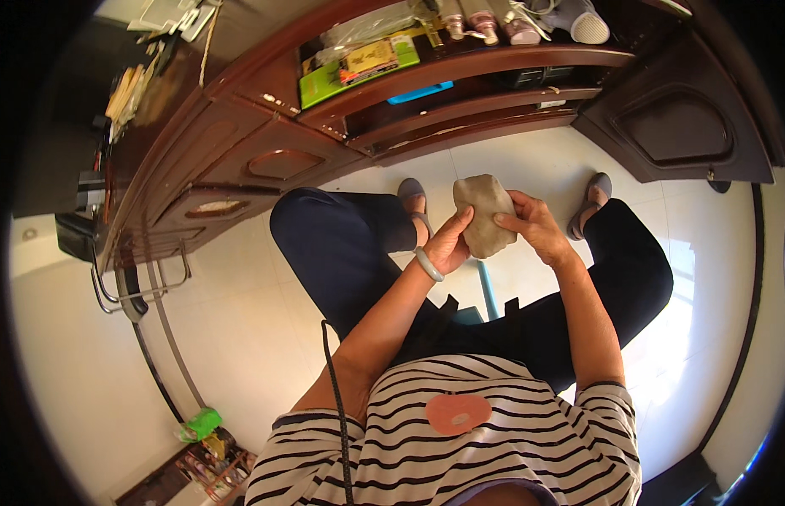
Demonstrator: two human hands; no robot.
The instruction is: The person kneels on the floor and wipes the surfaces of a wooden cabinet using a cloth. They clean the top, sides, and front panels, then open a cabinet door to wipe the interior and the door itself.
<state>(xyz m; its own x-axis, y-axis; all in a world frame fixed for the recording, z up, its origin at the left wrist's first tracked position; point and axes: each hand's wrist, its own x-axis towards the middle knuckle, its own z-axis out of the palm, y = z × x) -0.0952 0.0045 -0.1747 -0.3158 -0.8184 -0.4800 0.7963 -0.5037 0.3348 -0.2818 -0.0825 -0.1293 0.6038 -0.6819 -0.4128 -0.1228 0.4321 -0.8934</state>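
Note:
Between my hands, above the floor and between my knees, is a flat grey-beige slab (484, 218) with an uneven outline. It looks like clay or stone; the picture does not settle which. My left hand (452, 240), below a pale bangle (429, 264), grips its left side, thumb on the upper face. On the other side, my right hand (534, 224) holds the right edge, with the thumb pressed on the face. The fingers underneath are hidden by the slab.
A dark red wooden cabinet (240, 145) curves ahead, its door (677, 129) swung out at right. Its shelves hold a green box (319, 85), several bottles (481, 22) and a hair dryer (585, 22). A metal-framed chair (139, 294) stands left; a rack (221, 471) sits lower left.

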